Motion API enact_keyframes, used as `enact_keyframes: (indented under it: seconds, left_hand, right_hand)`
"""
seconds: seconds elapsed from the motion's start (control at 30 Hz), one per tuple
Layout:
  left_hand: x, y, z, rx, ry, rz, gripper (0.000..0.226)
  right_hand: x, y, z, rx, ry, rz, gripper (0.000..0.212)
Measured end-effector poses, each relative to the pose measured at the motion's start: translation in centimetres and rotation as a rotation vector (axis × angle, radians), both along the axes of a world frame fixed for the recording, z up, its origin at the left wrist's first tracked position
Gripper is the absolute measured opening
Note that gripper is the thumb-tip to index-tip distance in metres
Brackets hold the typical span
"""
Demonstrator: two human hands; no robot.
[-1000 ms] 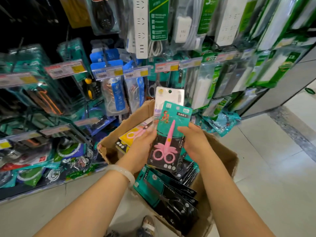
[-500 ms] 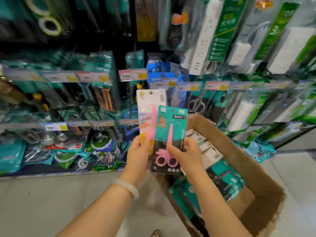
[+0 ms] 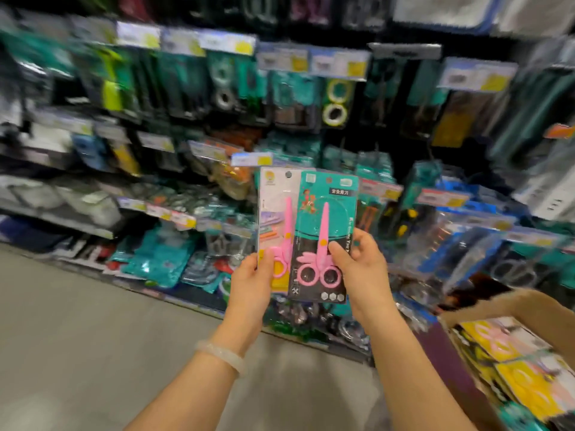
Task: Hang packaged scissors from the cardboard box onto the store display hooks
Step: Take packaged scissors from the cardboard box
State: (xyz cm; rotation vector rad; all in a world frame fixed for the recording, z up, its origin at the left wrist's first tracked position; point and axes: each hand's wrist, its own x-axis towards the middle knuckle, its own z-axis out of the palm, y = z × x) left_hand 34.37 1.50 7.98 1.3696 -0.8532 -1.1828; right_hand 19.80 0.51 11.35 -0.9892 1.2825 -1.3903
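Two packs of pink scissors are held up side by side in front of the display wall (image 3: 311, 98), well clear of the cardboard box (image 3: 529, 309), which sits low and to the right of them with more yellow and pink packs lying inside. The teal pack (image 3: 326, 225) is nearer the camera and overlaps the right edge of the white pack (image 3: 273, 200) behind it. The right hand (image 3: 357, 269) grips the teal pack, thumb pressed on the front just right of the scissor blade and the other fingers curled behind its right edge. The left hand (image 3: 252, 281) pinches the lower left edge of the white pack, thumb on the front; a pale bracelet (image 3: 222, 356) circles that wrist. The main risk I see is the wrong hook: the wall beyond the teal pack is strongly blurred, its rows of price tags (image 3: 336, 62) are unreadable, and no matching pink scissors can be made out, so a hurried choice could put either pack among unrelated goods. A second risk is the overlap; if both packs go forward together, the teal card could catch the white one and twist it out of a light edge pinch, dropping it to the floor (image 3: 77, 337) below. Each card has a small hang hole near its top edge, far from the fingers, so the top may wobble and miss a hook tip, or knock neighbouring items loose. No bare hook can be picked out, so I cannot tell how crowded the target is.
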Motion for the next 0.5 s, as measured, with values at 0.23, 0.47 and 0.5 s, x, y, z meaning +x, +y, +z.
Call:
enact_keyframes:
  seconds: [0.23, 0.47, 0.5]
  left_hand:
    - [13.0, 0.5, 3.3, -0.148, -0.036, 0.173, 0.029]
    - [20.9, -0.7, 6.0, -0.218, 0.004, 0.316, 0.034]
    - [21.7, -1.0, 6.4, -0.228, 0.015, 0.322, 0.034]
  right_hand:
    - [13.6, -1.4, 3.3, -0.170, -0.008, 0.146, 0.026]
    - [21.8, -3.3, 6.5, -0.271, -0.023, 0.265, 0.024]
    - [22.6, -3.6, 7.1, -0.286, -0.021, 0.281, 0.023]
